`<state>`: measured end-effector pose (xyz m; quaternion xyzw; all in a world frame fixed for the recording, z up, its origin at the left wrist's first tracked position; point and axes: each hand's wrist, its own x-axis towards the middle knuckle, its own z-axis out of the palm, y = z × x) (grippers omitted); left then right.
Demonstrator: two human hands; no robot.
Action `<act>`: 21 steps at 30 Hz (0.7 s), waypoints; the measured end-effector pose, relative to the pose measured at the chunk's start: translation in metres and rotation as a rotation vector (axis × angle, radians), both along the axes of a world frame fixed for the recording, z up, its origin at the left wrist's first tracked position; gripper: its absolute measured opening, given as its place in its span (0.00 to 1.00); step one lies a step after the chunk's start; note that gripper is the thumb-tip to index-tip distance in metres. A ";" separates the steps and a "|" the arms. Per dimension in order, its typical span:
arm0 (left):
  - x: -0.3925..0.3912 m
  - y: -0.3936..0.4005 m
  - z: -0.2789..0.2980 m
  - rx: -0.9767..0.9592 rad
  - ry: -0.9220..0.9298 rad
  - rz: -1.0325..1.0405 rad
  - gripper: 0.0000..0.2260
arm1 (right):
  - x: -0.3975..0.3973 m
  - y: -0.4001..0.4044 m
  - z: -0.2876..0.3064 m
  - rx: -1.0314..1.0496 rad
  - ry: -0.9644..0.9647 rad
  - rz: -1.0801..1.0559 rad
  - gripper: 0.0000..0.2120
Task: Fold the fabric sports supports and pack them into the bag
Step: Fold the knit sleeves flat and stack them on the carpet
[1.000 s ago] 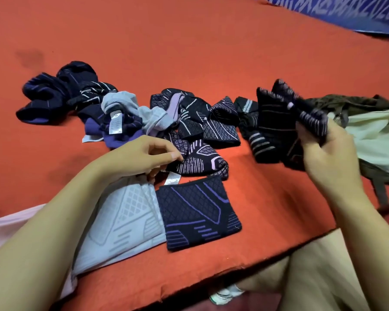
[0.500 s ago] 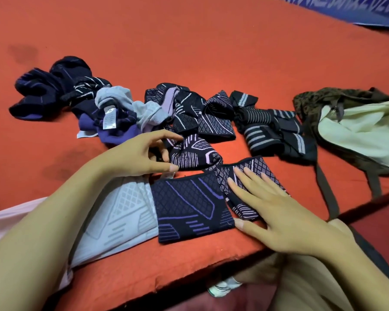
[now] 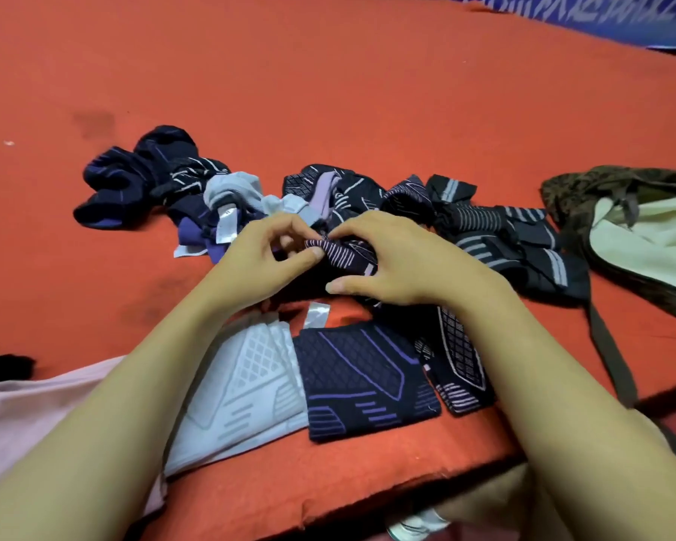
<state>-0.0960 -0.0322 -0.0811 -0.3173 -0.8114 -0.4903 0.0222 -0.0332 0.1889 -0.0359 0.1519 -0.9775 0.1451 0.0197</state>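
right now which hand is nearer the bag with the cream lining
Right. The right hand grips a striped support in the middle of the pile, with the bag off to its right. The left hand pinches the same support from the far side, farther from the bag.

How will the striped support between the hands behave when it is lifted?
Probably floppy: the striped support bunches and creases where the left hand and right hand pinch it. Likely light, being thin knit. Hardly slippery, since the ribbed stripes should give grip.

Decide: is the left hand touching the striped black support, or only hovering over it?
Touching. The head view shows the left hand's thumb and fingers pinching the striped black support's edge.
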 end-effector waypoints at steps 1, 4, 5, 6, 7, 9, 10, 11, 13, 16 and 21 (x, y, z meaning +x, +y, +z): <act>-0.001 -0.002 0.002 0.056 0.008 0.041 0.05 | -0.011 -0.008 0.002 0.052 0.011 -0.016 0.26; -0.003 -0.007 0.008 0.157 0.002 0.087 0.07 | -0.040 -0.015 0.011 -0.006 0.043 -0.022 0.10; -0.003 -0.009 0.009 0.163 -0.005 0.086 0.09 | -0.046 -0.013 0.013 -0.094 0.024 0.007 0.08; -0.002 -0.010 0.010 0.153 -0.010 0.081 0.12 | -0.051 -0.009 0.013 -0.226 -0.009 0.036 0.08; -0.002 -0.010 0.011 0.125 -0.003 0.077 0.16 | -0.051 -0.005 0.011 -0.426 -0.072 0.048 0.08; -0.004 -0.010 0.010 0.079 -0.002 0.104 0.18 | -0.048 0.001 0.002 -0.933 -0.263 0.017 0.09; -0.007 -0.010 0.009 0.098 -0.042 0.122 0.14 | -0.047 0.003 -0.003 -1.117 -0.352 -0.009 0.09; -0.010 -0.010 0.009 0.148 -0.107 0.131 0.09 | -0.046 0.005 -0.009 -1.216 -0.409 -0.033 0.09; -0.011 -0.010 0.011 0.293 -0.272 0.141 0.06 | -0.046 0.008 -0.018 -1.312 -0.492 -0.043 0.09; -0.011 -0.010 0.017 0.558 -0.536 0.154 0.12 | -0.047 0.013 -0.021 -1.390 -0.606 0.030 0.13; -0.009 -0.019 0.028 0.795 -0.693 0.193 0.19 | -0.046 0.019 -0.025 -1.239 -0.725 0.120 0.17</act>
